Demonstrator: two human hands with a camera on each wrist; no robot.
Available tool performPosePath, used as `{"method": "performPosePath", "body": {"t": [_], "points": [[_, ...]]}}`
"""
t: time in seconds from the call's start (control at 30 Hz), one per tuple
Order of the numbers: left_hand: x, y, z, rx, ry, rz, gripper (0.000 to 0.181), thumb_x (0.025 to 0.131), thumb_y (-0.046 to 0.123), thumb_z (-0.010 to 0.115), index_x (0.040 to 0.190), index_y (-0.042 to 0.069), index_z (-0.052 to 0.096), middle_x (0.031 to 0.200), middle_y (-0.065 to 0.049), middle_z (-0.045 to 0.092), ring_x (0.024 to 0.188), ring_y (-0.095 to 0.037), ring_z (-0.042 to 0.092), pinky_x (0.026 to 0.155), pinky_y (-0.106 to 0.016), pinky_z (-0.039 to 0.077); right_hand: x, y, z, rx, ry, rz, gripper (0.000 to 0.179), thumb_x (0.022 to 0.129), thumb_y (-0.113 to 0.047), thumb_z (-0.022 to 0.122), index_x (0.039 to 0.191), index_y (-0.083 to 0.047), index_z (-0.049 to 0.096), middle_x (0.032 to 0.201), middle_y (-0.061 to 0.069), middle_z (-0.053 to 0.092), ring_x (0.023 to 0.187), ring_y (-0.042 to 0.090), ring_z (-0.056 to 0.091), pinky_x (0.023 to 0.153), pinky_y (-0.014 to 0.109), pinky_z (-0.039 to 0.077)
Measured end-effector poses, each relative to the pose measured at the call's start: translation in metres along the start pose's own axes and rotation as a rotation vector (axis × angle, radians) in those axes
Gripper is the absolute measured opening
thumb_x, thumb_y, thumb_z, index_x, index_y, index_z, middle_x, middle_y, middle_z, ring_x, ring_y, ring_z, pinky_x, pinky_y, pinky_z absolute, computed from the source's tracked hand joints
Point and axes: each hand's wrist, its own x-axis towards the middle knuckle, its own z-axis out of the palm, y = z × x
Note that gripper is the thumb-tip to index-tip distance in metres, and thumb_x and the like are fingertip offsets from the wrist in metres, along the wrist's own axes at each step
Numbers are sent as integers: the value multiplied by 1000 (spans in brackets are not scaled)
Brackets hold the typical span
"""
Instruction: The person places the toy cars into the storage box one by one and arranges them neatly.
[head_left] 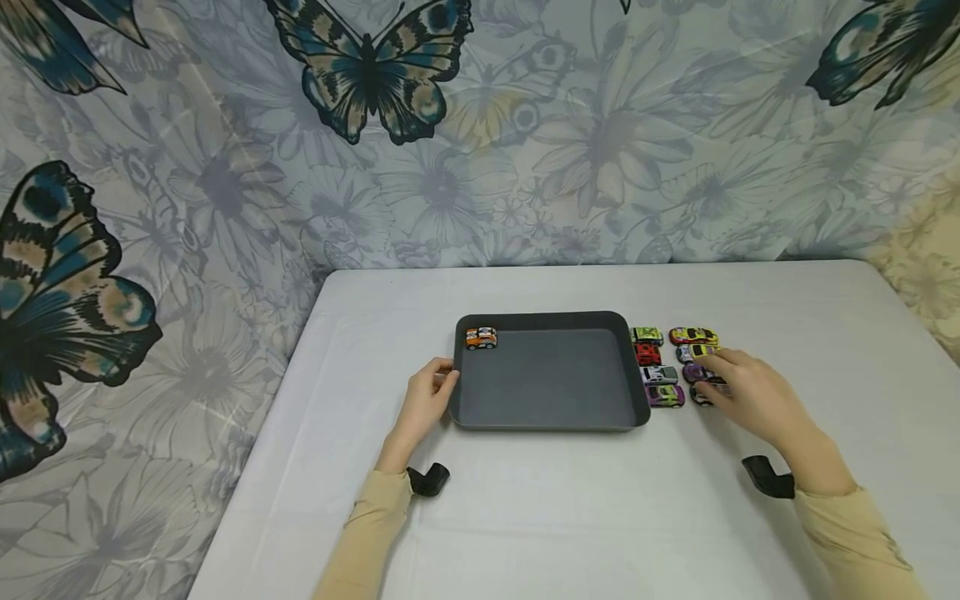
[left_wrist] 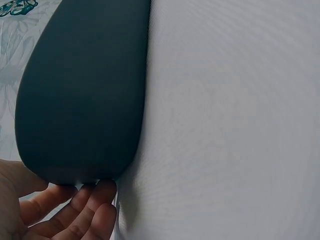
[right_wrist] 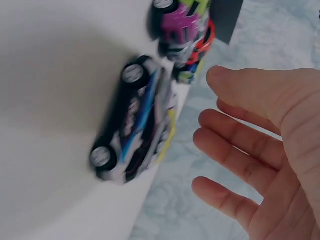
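A dark grey tray [head_left: 551,375] lies on the white table, with an orange and white toy car [head_left: 481,337] in its far left corner. My left hand [head_left: 427,396] is at the tray's left end, its fingertips touching the outside of the end wall in the left wrist view. To the right of the tray, several toy cars stand in two columns. My right hand [head_left: 753,396] hovers over the near end of the outer column, fingers loosely bent and apart. In the right wrist view, a white, black and blue toy car [right_wrist: 135,122] lies beyond the fingertips, apart from them.
The inner column, close along the tray's right side, holds a lime car [head_left: 647,335], a red car [head_left: 648,355], a silver car [head_left: 660,375] and a purple and green car [head_left: 665,396]. A red and yellow car [head_left: 693,335] heads the outer column. Butterfly-patterned fabric [head_left: 480,192] hangs behind the table.
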Motion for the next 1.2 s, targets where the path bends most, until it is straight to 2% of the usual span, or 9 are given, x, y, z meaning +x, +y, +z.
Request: {"method": "performPosePath", "body": {"t": [0.27, 0.53, 0.93, 1.2], "points": [[0, 2, 0, -15, -14, 8, 26, 95, 13, 53, 113, -5, 58, 97, -17, 64, 79, -24, 63, 67, -33, 52, -17, 9, -4, -32, -17, 25, 40, 60, -1, 80, 96, 8, 64, 90, 23, 62, 78, 41, 60, 66, 53, 45], [0, 2, -1, -20, -16, 0, 25, 95, 13, 53, 113, -5, 58, 97, -16, 64, 79, -24, 63, 67, -33, 51, -27, 16, -3, -14, -74, 95, 41, 61, -2, 80, 98, 6, 64, 96, 24, 61, 84, 44, 57, 68, 55, 43], [0, 1, -1, -14, -15, 5, 25, 95, 12, 53, 112, -6, 58, 97, -17, 64, 81, -25, 63, 68, -34, 52, -33, 21, 0, -24, -73, 85, 38, 60, 1, 80, 94, 5, 64, 91, 22, 61, 79, 43, 58, 64, 54, 43], [0, 1, -1, -17, -5, 9, 24, 95, 11, 54, 111, -6, 58, 96, -16, 65, 79, -24, 63, 67, -32, 52, -33, 22, 2, -3, -41, 84, 36, 59, 5, 80, 92, 4, 65, 90, 19, 61, 77, 40, 59, 64, 53, 45]]}}
